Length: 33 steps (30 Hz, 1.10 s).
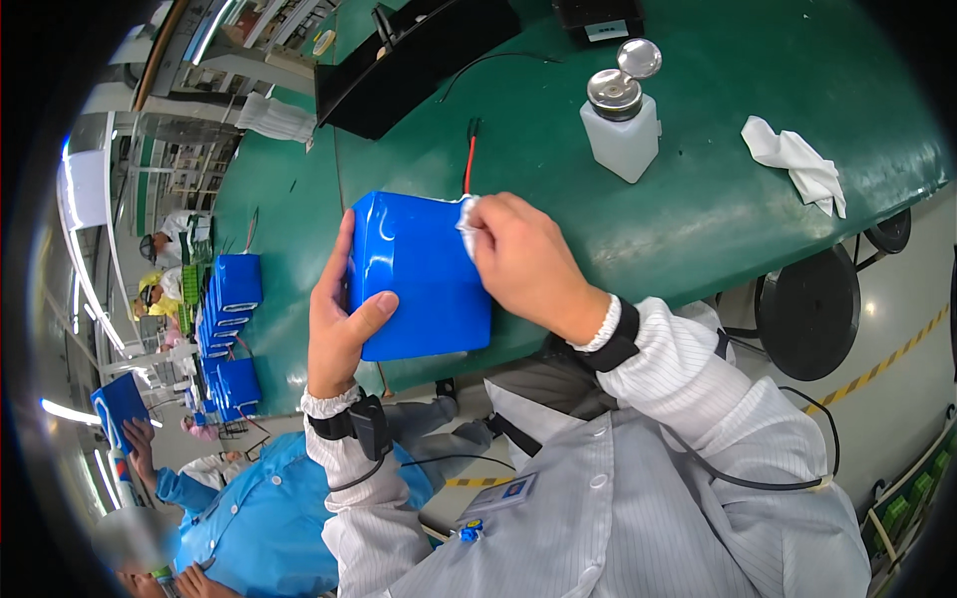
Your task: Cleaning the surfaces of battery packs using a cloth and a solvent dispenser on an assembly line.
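Note:
A blue wrapped battery pack [429, 274] is held up in front of me, a red and black lead [470, 159] rising from its far edge. My left hand [344, 309] grips the pack's left side, thumb on the front face and fingers along the side. Pinched in my right hand [523, 254] is a small white wiping cloth [466, 221], pressed against the pack's upper right corner. Much of the cloth is hidden by the fingers. Beyond my right hand stands a white pump bottle [623, 140], its metal lid [639, 59] flipped up.
A crumpled white cloth [795, 164] lies on the green table [698, 234] at right. A black bin [409, 65] stands at the back. Several blue packs [237, 282] line the left side, near a co-worker in a blue coat [264, 518]. A round black stool [809, 312] is beyond the table's edge.

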Tool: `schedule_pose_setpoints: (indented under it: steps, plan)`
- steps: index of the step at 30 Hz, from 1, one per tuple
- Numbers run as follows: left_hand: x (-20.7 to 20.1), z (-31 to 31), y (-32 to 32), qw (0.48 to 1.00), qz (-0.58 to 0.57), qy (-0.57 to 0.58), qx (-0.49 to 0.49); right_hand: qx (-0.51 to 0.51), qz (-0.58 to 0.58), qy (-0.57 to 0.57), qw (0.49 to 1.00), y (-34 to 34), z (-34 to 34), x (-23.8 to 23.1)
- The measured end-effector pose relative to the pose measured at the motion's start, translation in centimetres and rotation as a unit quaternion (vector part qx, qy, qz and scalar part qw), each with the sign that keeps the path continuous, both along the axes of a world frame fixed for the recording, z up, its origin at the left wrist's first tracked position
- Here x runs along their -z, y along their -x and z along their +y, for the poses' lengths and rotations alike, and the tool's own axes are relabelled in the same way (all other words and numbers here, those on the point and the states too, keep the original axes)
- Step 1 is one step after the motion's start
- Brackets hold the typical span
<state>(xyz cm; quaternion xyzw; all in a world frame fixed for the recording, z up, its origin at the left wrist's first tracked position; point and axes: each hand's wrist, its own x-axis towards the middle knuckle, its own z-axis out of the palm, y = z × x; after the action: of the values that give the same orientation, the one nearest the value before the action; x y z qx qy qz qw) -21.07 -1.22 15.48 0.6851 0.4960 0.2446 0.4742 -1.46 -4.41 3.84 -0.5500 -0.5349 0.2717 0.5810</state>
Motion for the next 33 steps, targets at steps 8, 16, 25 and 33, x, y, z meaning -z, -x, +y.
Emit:
schedule_pose_setpoints:
  steps: [8,16,25,33]
  plan:
    - [0.2,-0.2,0.1,1.000,-0.019,-0.012,0.001,0.010,-0.062,-0.069,0.996,0.3,-1.2,0.5]
    - [1.0,0.7,0.5,0.998,-0.057,-0.012,0.017,-0.117,-0.055,-0.208,0.969,0.8,-1.1,-1.3]
    - [0.0,0.0,-0.1,0.999,-0.044,0.008,0.007,-0.151,-0.080,-0.171,0.970,0.8,-0.9,-2.2]
    - [-0.3,-0.2,0.3,1.000,0.011,-0.006,0.022,-0.136,-0.123,-0.147,0.972,1.4,-2.4,-3.5]
